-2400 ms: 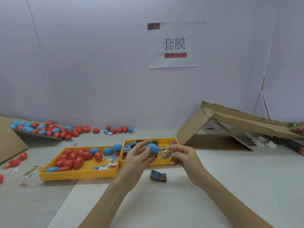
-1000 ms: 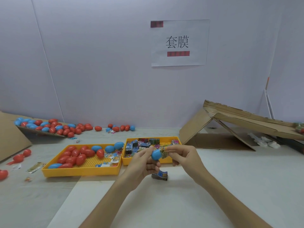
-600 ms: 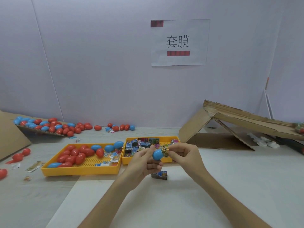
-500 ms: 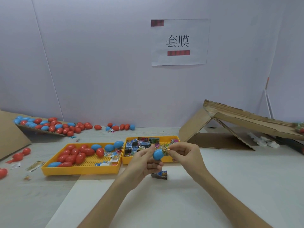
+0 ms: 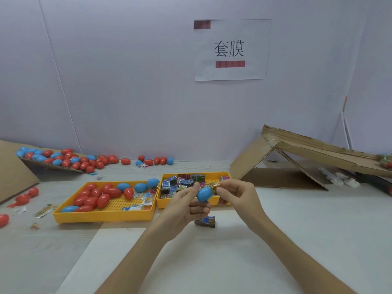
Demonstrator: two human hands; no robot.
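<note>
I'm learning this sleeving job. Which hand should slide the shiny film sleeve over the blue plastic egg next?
Right, probably. The right hand pinches the shiny film sleeve at the upper end of the blue plastic egg, while the left hand grips the egg's body.

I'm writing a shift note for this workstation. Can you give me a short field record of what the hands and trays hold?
Left hand: holds a blue plastic egg
Right hand: pinches a shiny printed film sleeve at the egg's far end
Left yellow plastic tray: red and blue eggs, small packets
Right yellow plastic tray: printed sleeves
White table: one flattened blue printed sleeve under the hands
</note>
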